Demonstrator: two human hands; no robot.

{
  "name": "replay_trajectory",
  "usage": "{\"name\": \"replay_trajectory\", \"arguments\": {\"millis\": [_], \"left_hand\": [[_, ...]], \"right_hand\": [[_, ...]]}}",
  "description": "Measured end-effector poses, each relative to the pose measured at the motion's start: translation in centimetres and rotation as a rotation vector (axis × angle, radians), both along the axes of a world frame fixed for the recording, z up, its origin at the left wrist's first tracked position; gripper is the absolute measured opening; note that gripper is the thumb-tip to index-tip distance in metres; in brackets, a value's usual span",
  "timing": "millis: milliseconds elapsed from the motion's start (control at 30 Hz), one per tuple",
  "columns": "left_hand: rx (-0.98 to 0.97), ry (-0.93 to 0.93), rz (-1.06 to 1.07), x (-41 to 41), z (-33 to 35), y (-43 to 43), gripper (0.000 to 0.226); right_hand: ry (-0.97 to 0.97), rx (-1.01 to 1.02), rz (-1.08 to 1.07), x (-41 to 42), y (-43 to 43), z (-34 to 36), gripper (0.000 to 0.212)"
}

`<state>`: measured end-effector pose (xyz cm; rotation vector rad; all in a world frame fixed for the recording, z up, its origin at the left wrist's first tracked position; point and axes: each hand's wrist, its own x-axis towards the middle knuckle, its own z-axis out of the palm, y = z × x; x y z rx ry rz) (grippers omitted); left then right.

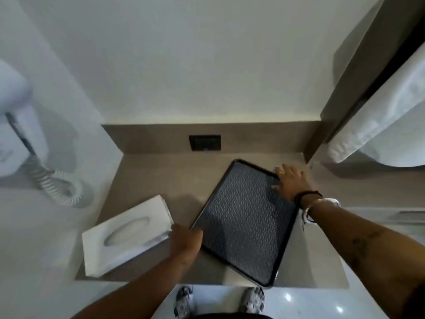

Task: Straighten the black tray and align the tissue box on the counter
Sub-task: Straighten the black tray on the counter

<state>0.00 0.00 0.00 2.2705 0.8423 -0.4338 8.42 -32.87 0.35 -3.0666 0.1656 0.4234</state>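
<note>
Tray [243, 222], black with a raised rim and a patterned floor, is lying askew on the brown counter [161, 178], turned so that none of its sides is running parallel to the counter's edges. Its nearest corner is poking just past the counter's front edge, and its farthest corner is pointing toward the back wall.

Both hands are working on it from opposite sides. The left hand [186, 240] is curling over the tray's left corner, fingers seeming to hook the rim. The right hand [291, 183] is lying flat and spread on the tray's right corner, near the counter's back right corner, fingers reaching over the rim.

Doing this step well probably means turning the tray as a pair: the left hand drawing its corner toward the front while the right hand is pushing its corner back, keeping the tray flat and sliding, not lifting.

Tissue box [128, 233], white, is sitting just beside the left hand at the counter's front left, also crooked, and is still needing alignment.

Room is tight. The box is crowding the tray's left corner, so that corner could bump it. Bare counter is lying open behind the tray, up to a dark wall plate [204, 142]. A coiled white cord [57, 185] is hanging beyond the counter's left edge.
</note>
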Motion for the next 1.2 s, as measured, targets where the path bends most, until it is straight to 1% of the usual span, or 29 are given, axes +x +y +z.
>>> {"name": "replay_trajectory", "arguments": {"millis": [67,133,167,233,300,367,467,533,600,667,700,733,800,933,1067,1200], "left_hand": [[-0.113,0.140,0.139,-0.7,-0.9,-0.2,0.043],[-0.255,0.320,0.221,-1.7,-1.6,-0.8,0.038],[-0.319,0.407,0.230,-2.1,-1.8,-1.2,0.037],[-0.385,0.474,0.226,-2.5,-2.6,-2.1,0.034],[-0.443,0.451,0.227,-2.5,-2.9,-3.1,0.028],[-0.474,0.394,0.230,-2.5,-3.2,-3.9,0.026],[-0.454,0.296,0.275,-1.9,-3.7,-4.3,0.034],[-0.415,0.219,0.300,-1.2,-3.6,-4.2,0.030],[-0.348,0.050,0.222,-0.1,-3.1,-3.8,0.017],[-0.334,-0.092,0.106,1.6,-2.2,-2.9,0.003],[-0.320,-0.124,0.034,2.7,-1.9,-2.4,0.009],[-0.302,-0.146,-0.041,3.8,-1.9,-1.7,0.015],[-0.270,-0.150,-0.137,5.9,-2.0,-0.6,0.014],[-0.223,-0.155,-0.212,8.5,-2.6,0.8,0.010],[-0.169,-0.195,-0.243,9.7,-3.2,1.8,0.015],[-0.167,-0.211,-0.244,10.2,-3.8,2.4,0.016]], "right_hand": [[0.043,-0.003,-0.034,-0.2,-0.8,-1.0,0.068],[0.069,0.015,-0.058,0.0,-1.7,-2.3,0.064],[0.065,0.026,-0.074,0.3,-1.8,-2.8,0.062],[0.063,0.039,-0.096,0.9,-1.7,-3.6,0.053],[0.052,0.072,-0.126,1.5,-1.7,-3.9,0.045],[0.017,0.090,-0.144,1.6,-1.7,-4.4,0.043],[-0.039,0.123,-0.205,1.4,-2.1,-4.8,0.046],[-0.075,0.166,-0.271,0.7,-2.2,-4.8,0.043],[-0.120,0.222,-0.377,-0.5,-2.2,-4.4,0.035],[-0.157,0.274,-0.495,-2.2,-2.0,-3.8,0.029],[-0.169,0.307,-0.550,-3.3,-1.8,-3.7,0.027],[-0.176,0.336,-0.600,-4.4,-1.5,-3.7,0.026],[-0.181,0.373,-0.693,-6.5,-0.8,-4.0,0.026],[-0.215,0.544,-0.823,-8.9,1.4,-5.1,0.024],[-0.266,0.560,-0.846,-9.8,3.3,-5.8,0.024],[-0.273,0.555,-0.829,-10.3,4.2,-6.3,0.028]]}}
